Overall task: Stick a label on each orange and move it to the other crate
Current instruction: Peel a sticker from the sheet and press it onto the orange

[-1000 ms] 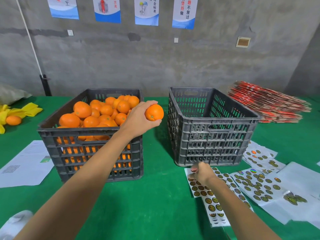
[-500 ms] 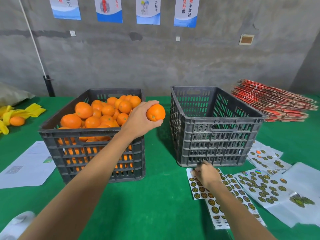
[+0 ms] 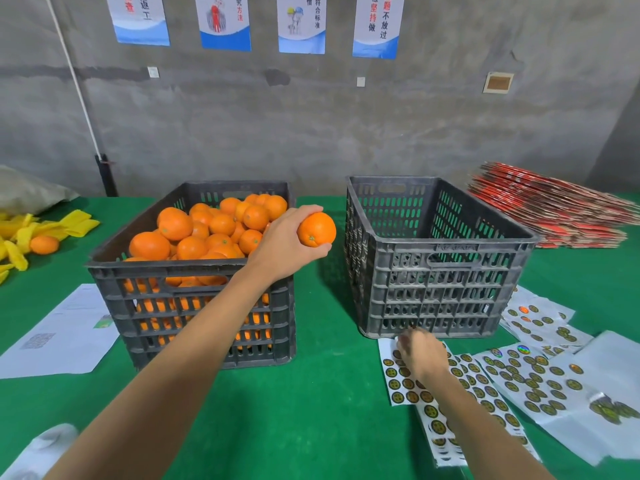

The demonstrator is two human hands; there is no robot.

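Green table (image 3: 322, 427) gap between crates holds left hand's (image 3: 284, 244) orange (image 3: 317, 229).

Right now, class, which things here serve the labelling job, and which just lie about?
In use: held orange, full crate, empty crate, sticker sheets, both hands.
Lying about: loose orange, yellow wrappers, printed paper, red cartons.
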